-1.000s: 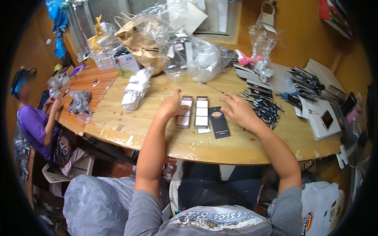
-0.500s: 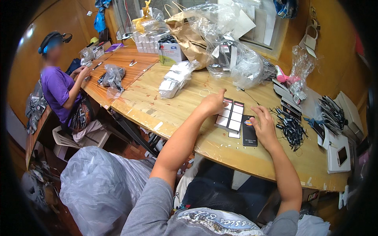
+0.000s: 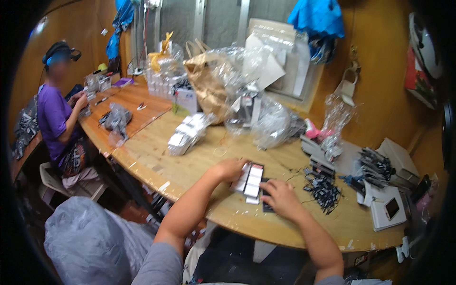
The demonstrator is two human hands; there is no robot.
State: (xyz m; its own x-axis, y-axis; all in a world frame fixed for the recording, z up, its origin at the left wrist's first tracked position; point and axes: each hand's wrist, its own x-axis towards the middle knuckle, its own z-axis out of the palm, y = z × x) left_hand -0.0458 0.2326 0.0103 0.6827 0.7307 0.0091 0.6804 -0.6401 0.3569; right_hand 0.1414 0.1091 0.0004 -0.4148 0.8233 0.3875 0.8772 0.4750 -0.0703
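Observation:
Narrow black tags with white rectangular stickers [image 3: 255, 181] lie side by side near the table's front edge. My left hand [image 3: 229, 170] is closed at the upper left of these tags, its fingertips partly hidden. A white slip [image 3: 252, 200] shows beneath their lower end. To their right lies a plain-sided black tag [image 3: 267, 207], mostly covered by my right hand [image 3: 283, 198]. That hand has bent fingers and a thumb spread apart over the tag. A pile of black cords with small tabs [image 3: 323, 190] lies to the right of my right hand.
A plastic-wrapped white bundle [image 3: 187, 135], a paper bag [image 3: 207, 85] and clear plastic bags [image 3: 275, 123] stand farther back. A phone [image 3: 392, 209] rests on a white stack at right. A large grey bag [image 3: 88, 242] is at lower left; a person in purple [image 3: 53, 111] sits beyond.
The head view has shifted, so the table sits lower and farther left. My right hand has come down over the black tag. My left fingers have curled in at the stickered tags.

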